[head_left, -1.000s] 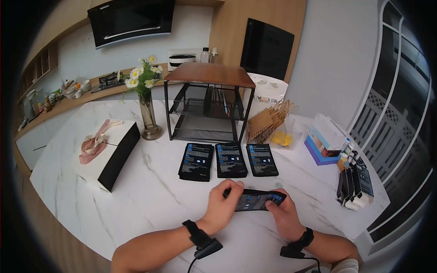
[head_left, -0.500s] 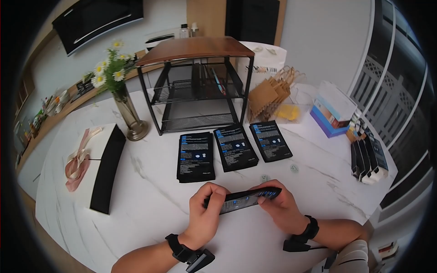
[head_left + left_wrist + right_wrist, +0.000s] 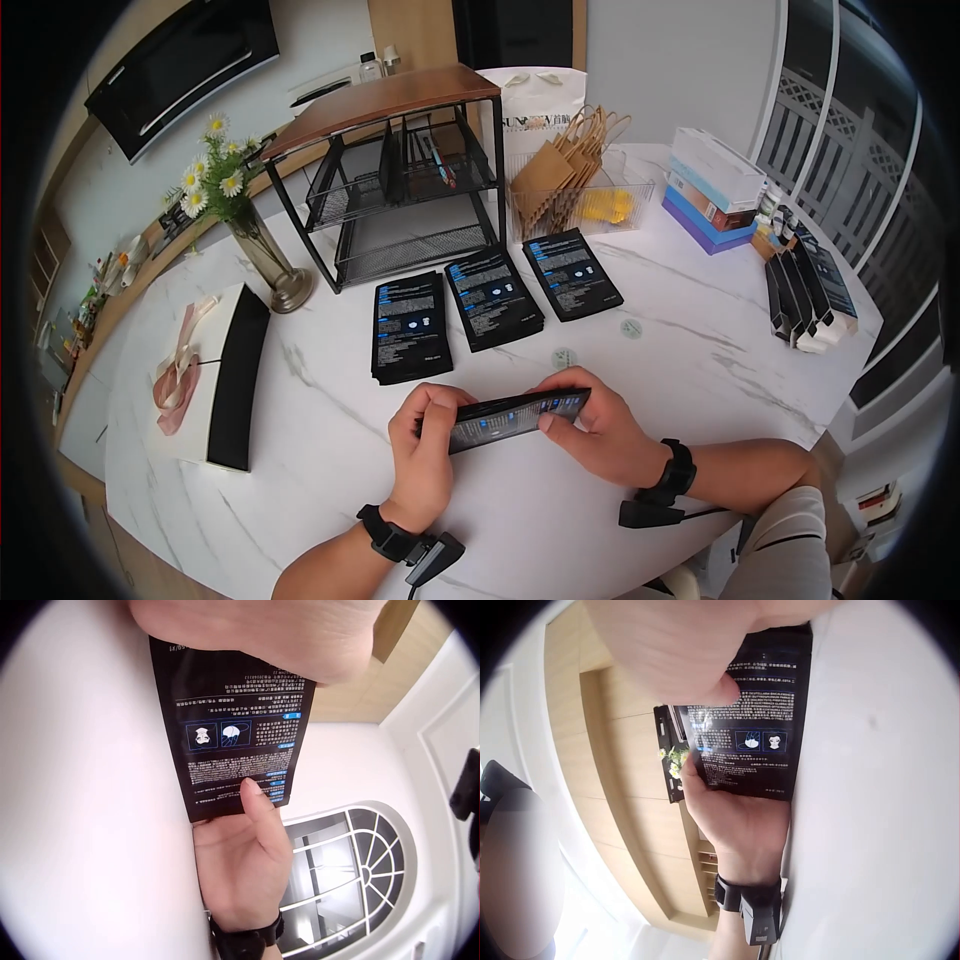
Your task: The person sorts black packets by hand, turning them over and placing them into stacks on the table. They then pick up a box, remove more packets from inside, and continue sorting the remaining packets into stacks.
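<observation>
- Two hands hold one black packet [image 3: 515, 417] just above the near edge of the marble table [image 3: 700, 350], tilted on its long edge, printed face towards the person, apparently for reading.
- Left hand [image 3: 425, 440] curls round the packet's left end, fingers over the top edge; right hand [image 3: 590, 430] pinches the right end, thumb on the print.
- Wrist views show the same grip: the thumb of the right hand [image 3: 247, 847] lies on the packet [image 3: 236, 742], and the left hand [image 3: 739, 810] clasps its far end.
- Three stacks of black packets [image 3: 490, 298] lie in a row just beyond, seemingly sorted.
- Farther off stand a wire shelf rack [image 3: 400, 180], paper bags [image 3: 560, 170] and a vase of daisies [image 3: 235, 210]; a ribboned gift box [image 3: 215, 375] sits left, boxes [image 3: 715, 185] right.
</observation>
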`<state>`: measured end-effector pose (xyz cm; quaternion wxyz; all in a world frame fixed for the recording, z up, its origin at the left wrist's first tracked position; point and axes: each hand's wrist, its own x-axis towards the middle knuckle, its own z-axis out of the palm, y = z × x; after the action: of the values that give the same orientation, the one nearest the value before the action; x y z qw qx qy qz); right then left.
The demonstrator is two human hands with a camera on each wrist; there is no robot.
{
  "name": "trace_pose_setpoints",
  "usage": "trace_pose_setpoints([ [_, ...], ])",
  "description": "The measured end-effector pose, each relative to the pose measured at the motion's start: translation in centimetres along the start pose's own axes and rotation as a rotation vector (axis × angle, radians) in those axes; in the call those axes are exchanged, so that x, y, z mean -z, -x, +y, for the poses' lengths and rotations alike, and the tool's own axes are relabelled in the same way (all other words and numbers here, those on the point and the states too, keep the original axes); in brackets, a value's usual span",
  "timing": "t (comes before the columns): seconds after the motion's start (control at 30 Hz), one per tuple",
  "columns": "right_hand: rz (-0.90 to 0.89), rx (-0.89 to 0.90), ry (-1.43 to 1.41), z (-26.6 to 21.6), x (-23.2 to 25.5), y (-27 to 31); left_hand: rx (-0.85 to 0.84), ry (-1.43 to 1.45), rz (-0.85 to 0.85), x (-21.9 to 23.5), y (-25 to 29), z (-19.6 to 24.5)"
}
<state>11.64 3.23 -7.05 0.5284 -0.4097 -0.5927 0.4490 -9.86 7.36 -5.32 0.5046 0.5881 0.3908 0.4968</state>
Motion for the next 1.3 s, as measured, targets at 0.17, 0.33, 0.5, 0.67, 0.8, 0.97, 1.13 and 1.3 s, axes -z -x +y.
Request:
trace_pose_setpoints([
  [0.17,-0.007,-0.076,0.048,0.0,0.6,0.0,-0.001,0.007,0.000,-0.4,0.6,-0.2],
  [0.33,0.050,0.002,0.025,0.3,0.7,-0.6,-0.004,0.064,-0.047,-0.8,1.4,0.1],
  [0.5,0.003,0.208,0.096,-0.7,2.4,-2.2,0.136,0.272,-0.489,1.0,0.7,1.1],
  [0.67,-0.295,0.324,0.324,-5.0,3.7,-2.4,0.195,0.285,-0.507,1.2,-0.5,2.4],
  [0.8,-0.407,0.490,0.392,-7.5,3.9,-2.7,0.501,0.432,-0.772,0.7,-0.8,4.1],
  [0.97,-0.339,0.319,0.029,-6.5,4.1,-3.4,0.434,0.376,-0.713,-0.7,-0.8,3.8],
  [1.13,-0.075,-0.164,-0.618,-3.0,4.6,-2.3,0.045,0.015,-0.244,-2.4,-0.6,2.3],
  [1.3,-0.180,0.047,-0.186,-1.7,2.9,-0.5,-0.097,0.006,-0.163,-4.8,-0.6,-0.5],
])
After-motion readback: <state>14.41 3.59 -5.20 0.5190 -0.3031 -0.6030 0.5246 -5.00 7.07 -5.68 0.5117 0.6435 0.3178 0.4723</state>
